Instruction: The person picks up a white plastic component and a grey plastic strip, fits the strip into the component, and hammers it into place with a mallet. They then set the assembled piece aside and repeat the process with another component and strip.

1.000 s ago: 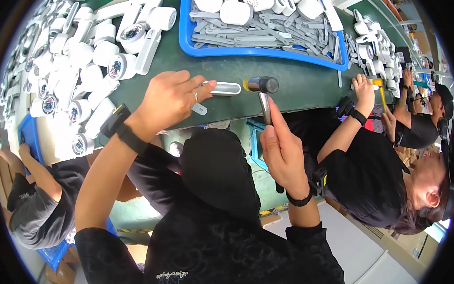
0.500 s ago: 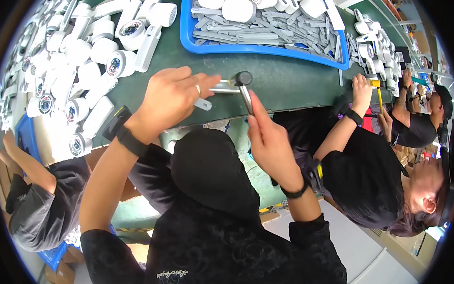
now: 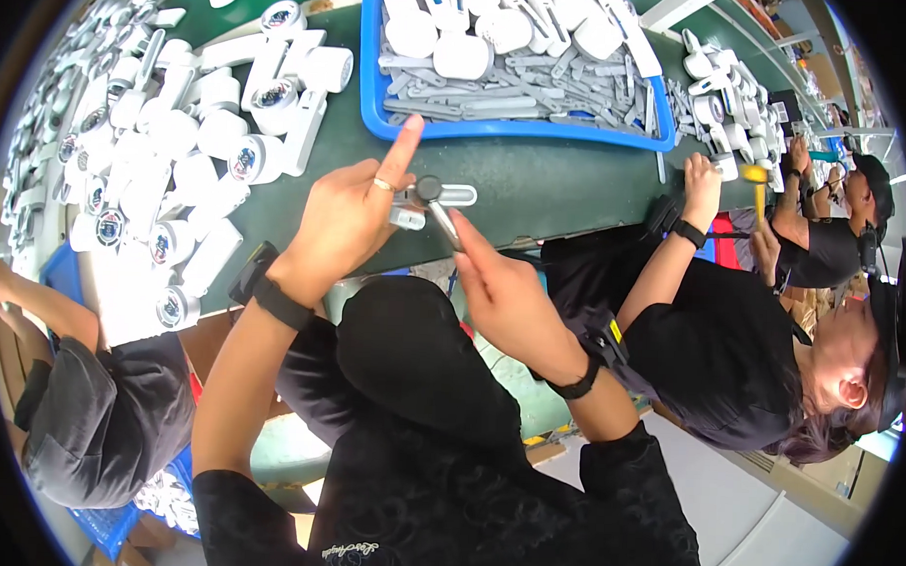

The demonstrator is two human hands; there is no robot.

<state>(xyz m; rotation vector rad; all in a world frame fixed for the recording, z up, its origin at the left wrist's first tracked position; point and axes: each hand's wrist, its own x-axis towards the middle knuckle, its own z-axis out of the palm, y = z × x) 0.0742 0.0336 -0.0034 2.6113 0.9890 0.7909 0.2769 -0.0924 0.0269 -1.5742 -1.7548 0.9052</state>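
In my right hand [image 3: 517, 303] is a small hammer [image 3: 443, 223] with a round dark head and a metal handle, my fingers closed along the handle. The hammer's head lies over a slim pale part [image 3: 460, 195] with a long slot, hiding some of it. My left hand [image 3: 348, 217] grips that part at its left end, the index finger stretched out toward the far side. Just below it a short light-grey strip [image 3: 407, 219] pokes out beside the left fingers. How the left thumb sits is hidden.
A blue tray [image 3: 518, 133] of grey strips and white housings stands beyond my hands on the green table [image 3: 556, 177]. White devices with round heads [image 3: 219, 135] are heaped at left. A co-worker's hand [image 3: 701, 190] works at right, near a yellow hammer [image 3: 756, 175].
My right hand and the hammer have moved left and a little nearer. My left index finger now points farther away from me. The view has shifted slightly.
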